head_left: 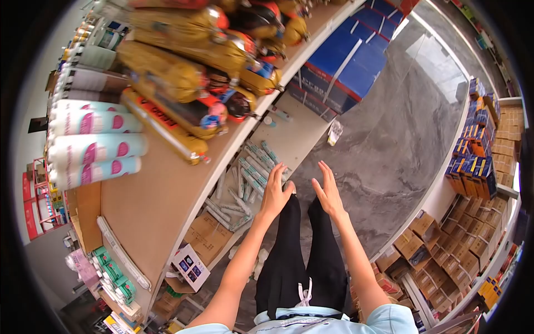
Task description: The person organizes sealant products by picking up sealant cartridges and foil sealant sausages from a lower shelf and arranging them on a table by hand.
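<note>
My left hand [275,193] is held out over my lap with its fingers apart and nothing in it. Just left of it, on the lower shelf, lies a pile of white and teal tubes [253,173]. My right hand [329,192] hovers above the other knee, also empty, thumb away from the fingers. A gap separates the two hands, and neither touches any goods. Up and to the left, gold-wrapped packages [167,69] with red and black labels are heaped on the upper shelf [133,206].
White and pink rolls [94,142] stand at the left of the shelf. Blue boxes [347,61] are stacked at its far end. Across the grey floor [384,161], brown cartons [445,256] and blue-orange boxes [473,172] fill the right-hand shelves. A crumpled wrapper [335,132] lies ahead.
</note>
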A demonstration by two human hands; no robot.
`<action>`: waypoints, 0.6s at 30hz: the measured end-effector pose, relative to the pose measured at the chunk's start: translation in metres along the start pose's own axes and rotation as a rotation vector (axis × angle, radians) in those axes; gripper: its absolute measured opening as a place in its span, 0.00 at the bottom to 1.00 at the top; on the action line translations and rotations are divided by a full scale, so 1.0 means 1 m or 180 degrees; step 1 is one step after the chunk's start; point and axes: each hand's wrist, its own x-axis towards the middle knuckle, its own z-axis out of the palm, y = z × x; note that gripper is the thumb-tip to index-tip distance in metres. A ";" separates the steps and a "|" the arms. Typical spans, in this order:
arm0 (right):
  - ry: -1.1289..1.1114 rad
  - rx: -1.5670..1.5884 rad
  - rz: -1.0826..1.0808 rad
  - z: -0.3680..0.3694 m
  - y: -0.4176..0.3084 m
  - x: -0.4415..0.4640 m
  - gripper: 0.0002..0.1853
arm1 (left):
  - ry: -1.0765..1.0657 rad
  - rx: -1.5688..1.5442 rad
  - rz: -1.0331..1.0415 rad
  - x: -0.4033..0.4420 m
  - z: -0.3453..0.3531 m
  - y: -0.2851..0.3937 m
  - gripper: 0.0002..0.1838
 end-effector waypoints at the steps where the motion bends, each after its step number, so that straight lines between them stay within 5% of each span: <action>1: -0.0031 -0.0084 -0.0058 0.006 0.012 0.006 0.32 | -0.0066 0.0020 -0.0052 0.006 0.007 -0.010 0.26; 11: -0.0578 -0.1022 -0.0195 0.053 0.142 0.073 0.35 | -0.0498 0.0285 -0.0102 0.063 0.083 -0.148 0.25; 18: -0.0340 -0.1152 -0.0050 0.113 0.219 0.145 0.38 | -0.0605 0.0677 -0.0298 0.109 0.109 -0.246 0.26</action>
